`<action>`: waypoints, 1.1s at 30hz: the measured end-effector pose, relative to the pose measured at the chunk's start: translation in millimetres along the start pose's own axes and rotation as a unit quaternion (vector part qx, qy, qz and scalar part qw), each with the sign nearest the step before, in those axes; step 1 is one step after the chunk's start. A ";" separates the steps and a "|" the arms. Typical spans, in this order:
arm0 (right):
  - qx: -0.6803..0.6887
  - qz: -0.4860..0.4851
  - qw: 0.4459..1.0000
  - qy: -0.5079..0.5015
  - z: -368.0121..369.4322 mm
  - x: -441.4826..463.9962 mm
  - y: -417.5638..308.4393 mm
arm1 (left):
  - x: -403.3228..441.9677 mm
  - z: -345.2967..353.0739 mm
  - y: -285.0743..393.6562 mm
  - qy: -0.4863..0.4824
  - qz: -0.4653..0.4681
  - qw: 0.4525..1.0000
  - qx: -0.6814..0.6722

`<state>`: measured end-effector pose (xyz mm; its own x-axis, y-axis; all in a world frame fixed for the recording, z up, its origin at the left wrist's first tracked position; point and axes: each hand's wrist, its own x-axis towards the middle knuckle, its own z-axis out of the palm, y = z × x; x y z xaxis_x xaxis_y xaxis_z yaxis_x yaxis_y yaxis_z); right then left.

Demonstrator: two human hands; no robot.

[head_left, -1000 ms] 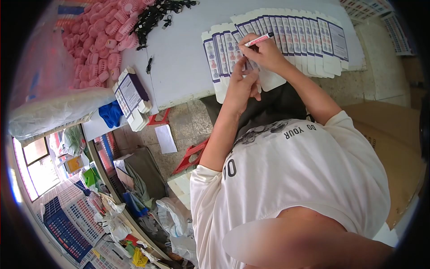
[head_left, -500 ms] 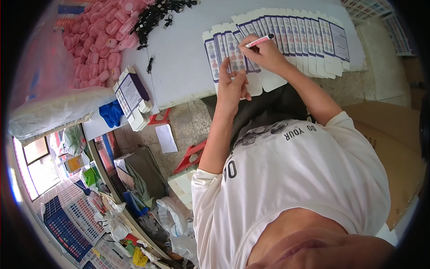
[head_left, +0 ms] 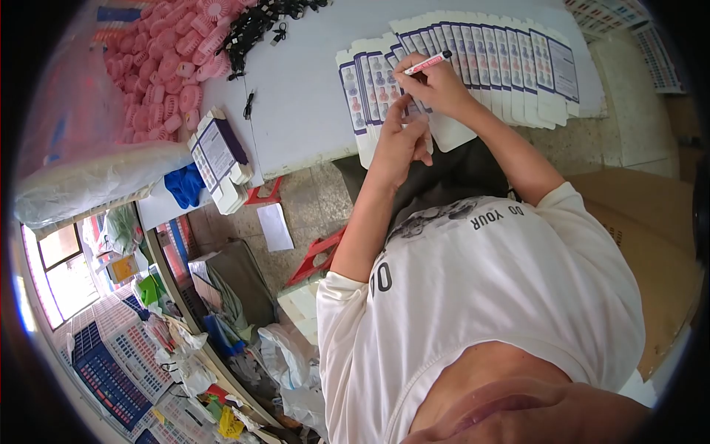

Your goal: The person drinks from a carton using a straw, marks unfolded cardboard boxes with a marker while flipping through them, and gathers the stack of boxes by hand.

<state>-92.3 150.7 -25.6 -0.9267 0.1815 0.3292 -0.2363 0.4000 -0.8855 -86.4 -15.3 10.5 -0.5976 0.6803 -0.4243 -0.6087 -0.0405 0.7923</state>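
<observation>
Flat printed cartons, white with purple borders and small coloured pictures, lie fanned in an overlapping row along the table's near edge. My right hand is closed around a white and red marker pen with a black end pointing up and right. The pen's lower tip is hidden by the fingers, over the left part of the row. My left hand is just below and left of it, over the cartons' near ends. Its index finger is stretched out and the others are loosely bent, with nothing clearly held.
Pink handheld fans are heaped at the table's far left, beside a tangle of black cables. A stack of folded cartons sits at the left table edge, near a blue cloth. A red stool stands below.
My left hand has moved right along the cartons, closer to my right hand, uncovering the leftmost ones. My right hand stays nearly in place with the marker pen.
</observation>
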 end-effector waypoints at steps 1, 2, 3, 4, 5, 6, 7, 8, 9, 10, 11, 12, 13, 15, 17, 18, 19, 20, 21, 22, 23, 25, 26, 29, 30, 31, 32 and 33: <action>0.000 0.000 1.000 -0.003 0.5 -0.4 0.1 | -1.1 0.4 0.4 0.018 0.014 1.000 0.013; 0.000 0.000 1.000 -0.005 1.0 -0.8 0.2 | -3.1 1.0 0.5 0.037 0.028 0.999 0.026; -0.001 0.000 1.000 -0.007 1.0 -1.3 0.2 | -5.0 1.6 0.6 0.054 0.042 0.997 0.038; 0.000 -0.001 1.000 -0.011 0.6 -1.7 -0.3 | -7.2 1.4 1.4 0.073 0.054 0.995 0.044; 0.000 -0.003 1.000 -0.015 0.4 -1.7 -1.0 | -9.8 -0.4 3.2 0.092 0.066 0.992 0.050; 0.001 -0.006 1.000 -0.018 0.3 -1.7 -1.8 | -11.8 -2.4 5.5 0.110 0.079 0.989 0.056; 0.002 0.000 1.000 -0.020 0.3 -1.9 -2.8 | -13.1 -4.1 8.0 0.124 0.077 0.987 0.065; 0.004 0.005 1.000 -0.023 0.3 -2.0 -3.8 | -12.7 -7.8 8.6 0.118 0.074 0.989 0.059; 0.005 0.009 1.000 -0.026 0.5 -2.1 -4.4 | -11.4 -12.2 7.7 0.112 0.071 0.990 0.053; 0.001 0.008 1.000 -0.027 0.8 -2.3 -4.1 | -10.7 -14.8 6.7 0.106 0.068 0.991 0.047; -0.003 0.007 1.000 -0.028 0.9 -2.3 -3.4 | -10.7 -15.3 6.2 0.102 0.068 0.991 0.045; -0.008 0.005 1.000 -0.028 1.2 -2.3 -2.5 | -10.6 -15.8 5.9 0.098 0.067 0.992 0.044; -0.012 0.000 1.000 -0.028 1.7 -2.3 -0.8 | -10.6 -16.0 5.8 0.094 0.067 0.992 0.043; -0.020 -0.010 0.999 -0.029 2.4 -2.8 2.6 | -11.2 -15.3 5.9 0.097 0.065 0.992 0.043; -0.018 -0.011 0.999 -0.024 2.8 -2.8 2.3 | -11.6 -13.9 7.0 0.099 0.061 0.993 0.037; -0.017 -0.012 1.000 -0.022 3.2 -2.7 1.9 | -11.9 -13.0 8.3 0.099 0.059 0.993 0.030; -0.012 -0.007 1.000 -0.018 3.3 -2.4 1.4 | -12.1 -12.8 9.4 0.099 0.057 0.993 0.024; -0.007 -0.002 1.000 -0.014 2.9 -1.9 0.6 | -11.6 -13.2 9.8 0.097 0.057 0.993 0.018; -0.002 0.002 1.000 -0.010 2.4 -1.4 -0.5 | -10.5 -13.6 9.7 0.096 0.057 0.994 0.011; 0.001 0.002 1.000 -0.010 1.6 -0.5 -3.7 | -9.6 -13.5 9.6 0.094 0.057 0.994 0.004; 0.003 0.001 1.000 -0.010 0.9 0.8 -8.3 | -9.3 -12.3 10.3 0.092 0.053 0.994 0.000; 0.004 0.000 1.000 -0.014 1.7 3.0 -10.5 | -8.5 -8.2 11.7 0.086 0.046 0.995 -0.007; 0.001 -0.001 1.000 -0.018 2.7 4.4 -9.2 | -6.9 -7.0 9.8 0.072 0.042 0.996 -0.009; 0.007 0.009 1.000 -0.021 6.5 6.0 -8.3 | -3.4 -3.7 5.0 0.039 0.031 0.999 -0.008; 0.012 0.016 1.000 -0.021 7.7 6.0 -7.9 | -3.4 -2.8 4.7 0.031 0.028 0.999 -0.003; 0.012 0.011 1.000 -0.022 8.8 5.7 -7.3 | -3.6 -2.5 4.7 0.024 0.025 0.999 0.003; 0.012 0.006 1.000 -0.022 9.8 5.3 -6.4 | -4.8 -3.2 5.0 0.042 0.038 0.998 0.016; 0.012 0.002 1.000 -0.022 10.6 4.9 -5.4 | -7.0 -4.6 5.7 0.061 0.051 0.996 0.030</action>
<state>-98.7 139.9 -22.7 -0.9392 0.1433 0.3122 -0.2397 0.3773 -0.8945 -88.1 -23.7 16.0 -0.7161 0.5806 -0.3875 -0.5116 -0.0589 0.8572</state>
